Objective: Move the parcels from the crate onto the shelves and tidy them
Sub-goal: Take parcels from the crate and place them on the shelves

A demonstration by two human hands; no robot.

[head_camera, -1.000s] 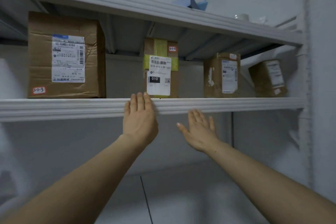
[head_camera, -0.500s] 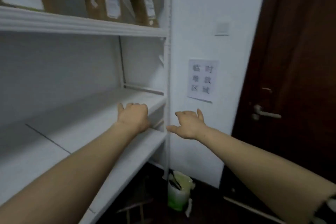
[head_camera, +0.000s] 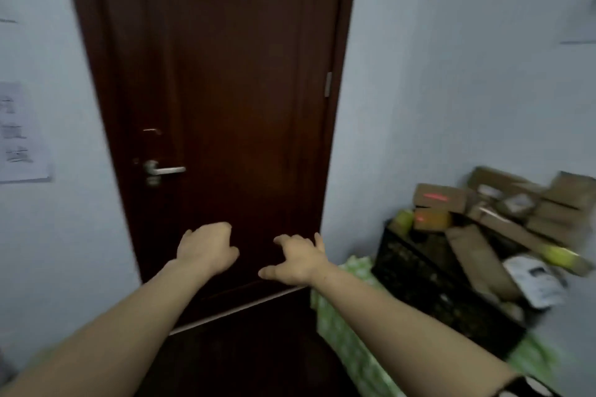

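A black crate stands at the right, heaped with several brown cardboard parcels and a white mailer bag. My left hand and my right hand hang in the air in front of the dark door, fingers loosely curled, holding nothing. Both hands are well to the left of the crate. The shelves are out of view.
A dark brown door with a metal handle fills the middle. A paper notice hangs on the left wall. The crate sits on a green-and-white checked cloth. Dark floor lies below the door.
The view has swung right, from the shelves with parcels past the wall notice to the door and the crate. Both hands stay raised and hold nothing, their fingers now loosely curled.
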